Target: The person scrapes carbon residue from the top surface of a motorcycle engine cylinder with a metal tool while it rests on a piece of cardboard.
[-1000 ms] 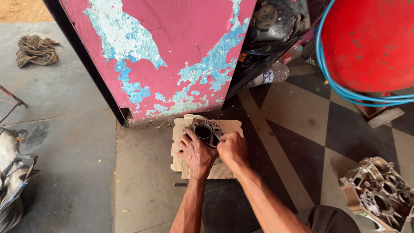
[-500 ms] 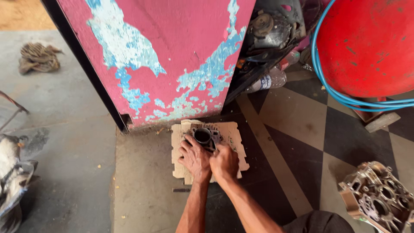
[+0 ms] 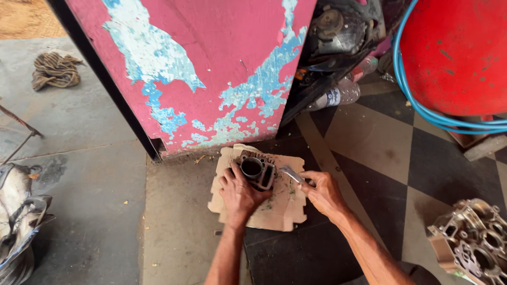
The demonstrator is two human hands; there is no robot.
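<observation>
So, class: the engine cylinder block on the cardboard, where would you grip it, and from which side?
Grip the cylinder block by its outer finned walls, coming from above on the near-left, as the left hand does. It sits bore-up on the cardboard, so the sides are exposed.
</observation>
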